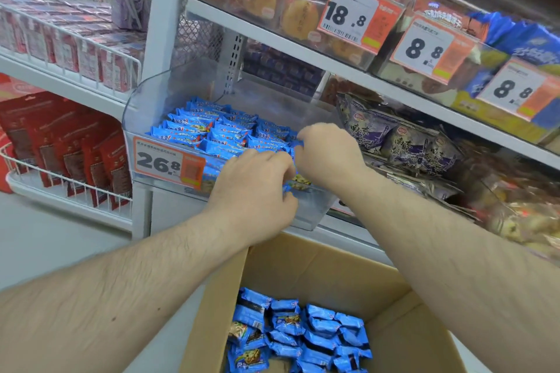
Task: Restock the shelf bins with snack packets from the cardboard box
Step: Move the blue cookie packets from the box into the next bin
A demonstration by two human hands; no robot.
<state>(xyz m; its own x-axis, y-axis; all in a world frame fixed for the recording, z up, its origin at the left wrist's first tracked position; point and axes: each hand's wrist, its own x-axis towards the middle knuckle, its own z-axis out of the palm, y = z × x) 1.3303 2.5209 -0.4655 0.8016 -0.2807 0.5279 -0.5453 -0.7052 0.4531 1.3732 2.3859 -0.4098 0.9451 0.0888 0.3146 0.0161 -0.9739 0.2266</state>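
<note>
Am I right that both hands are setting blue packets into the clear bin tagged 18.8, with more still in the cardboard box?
Not quite. In the head view the clear bin's price tag reads 26.8, not 18.8. Otherwise right: both the left hand and right hand are at its blue packets, with more in the cardboard box.

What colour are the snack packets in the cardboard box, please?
Bright blue snack packets, seen clearly in the head view.

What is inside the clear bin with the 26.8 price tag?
The clear bin holds rows of blue snack packets, filling its left and front. The left hand and right hand cover the front right part, gripping packets there. The bin's floor is hidden.
</note>
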